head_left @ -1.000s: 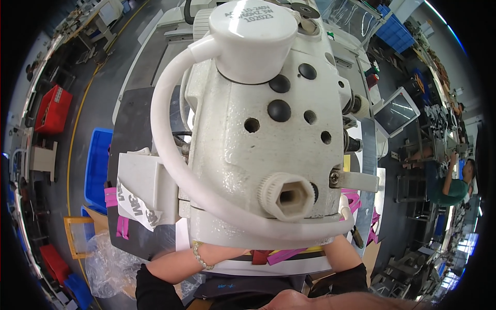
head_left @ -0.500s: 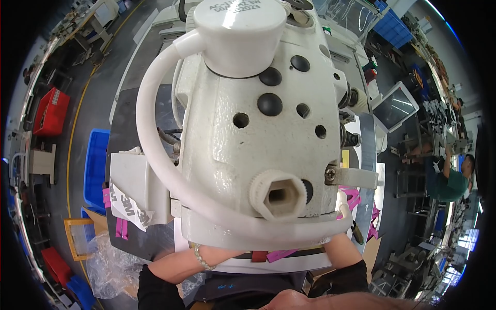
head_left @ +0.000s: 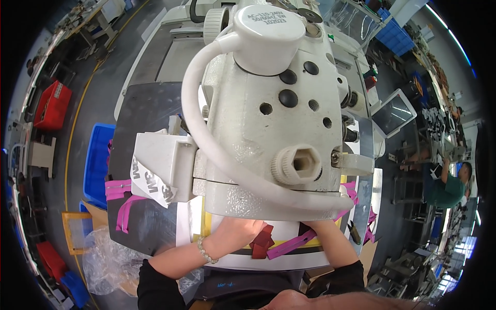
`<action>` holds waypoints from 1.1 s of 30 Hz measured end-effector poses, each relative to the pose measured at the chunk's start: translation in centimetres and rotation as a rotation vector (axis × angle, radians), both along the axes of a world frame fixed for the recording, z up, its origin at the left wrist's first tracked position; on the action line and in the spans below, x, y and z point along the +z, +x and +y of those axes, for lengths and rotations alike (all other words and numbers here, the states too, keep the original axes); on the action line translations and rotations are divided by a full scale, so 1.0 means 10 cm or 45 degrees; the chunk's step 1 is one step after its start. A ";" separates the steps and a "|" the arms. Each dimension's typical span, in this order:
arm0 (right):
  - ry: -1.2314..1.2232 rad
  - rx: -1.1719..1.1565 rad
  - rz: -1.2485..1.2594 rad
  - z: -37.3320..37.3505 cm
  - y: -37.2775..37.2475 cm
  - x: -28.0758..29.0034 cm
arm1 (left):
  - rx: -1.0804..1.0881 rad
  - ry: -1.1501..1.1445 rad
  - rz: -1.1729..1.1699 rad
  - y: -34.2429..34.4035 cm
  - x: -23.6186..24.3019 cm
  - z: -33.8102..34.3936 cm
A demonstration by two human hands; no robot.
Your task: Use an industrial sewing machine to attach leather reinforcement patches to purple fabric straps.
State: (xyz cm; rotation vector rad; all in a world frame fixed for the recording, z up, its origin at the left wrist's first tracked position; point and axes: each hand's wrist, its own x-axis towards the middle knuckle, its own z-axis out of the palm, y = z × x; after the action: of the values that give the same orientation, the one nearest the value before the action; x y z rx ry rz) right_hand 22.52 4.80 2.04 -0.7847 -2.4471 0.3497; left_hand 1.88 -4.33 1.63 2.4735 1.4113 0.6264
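the person's left hand [head_left: 235, 236] rests at the near side of the white machine head [head_left: 248, 160], fingers bent just beside the dark red pieces [head_left: 262, 242]; whether they grip one cannot be told. the right hand [head_left: 321, 227] reaches in under the head's near right corner, its fingers hidden, so its state cannot be told either. between the hands, a magenta strip [head_left: 289, 245] slants, its far end close to the right hand.

the work looks to be partway: the dark red pieces and the magenta strip lie between the hands, but no finished join shows, and the head covers the spot beneath. more magenta lengths [head_left: 118, 189] lie at the left of the dark table [head_left: 150, 113], and loose magenta scraps [head_left: 370, 230] at the right; whether those are done or left over cannot be told.
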 end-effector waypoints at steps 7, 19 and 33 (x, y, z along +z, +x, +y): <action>-0.012 0.152 -0.111 -0.05 0.08 -0.31 | -0.042 0.216 0.085 0.01 0.05 0.08; 0.047 0.178 0.019 -0.01 -0.09 -0.08 | 0.013 0.276 -0.256 -0.26 -0.08 0.13; 0.088 0.157 -0.078 -0.04 -0.09 -0.13 | -0.113 0.275 -0.103 -0.52 -0.19 0.40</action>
State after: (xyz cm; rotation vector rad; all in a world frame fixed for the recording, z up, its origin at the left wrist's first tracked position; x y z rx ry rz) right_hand 21.63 4.41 0.74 -0.6255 -2.5573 0.2888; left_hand -3.34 -0.37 -0.28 2.6232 1.2565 0.8915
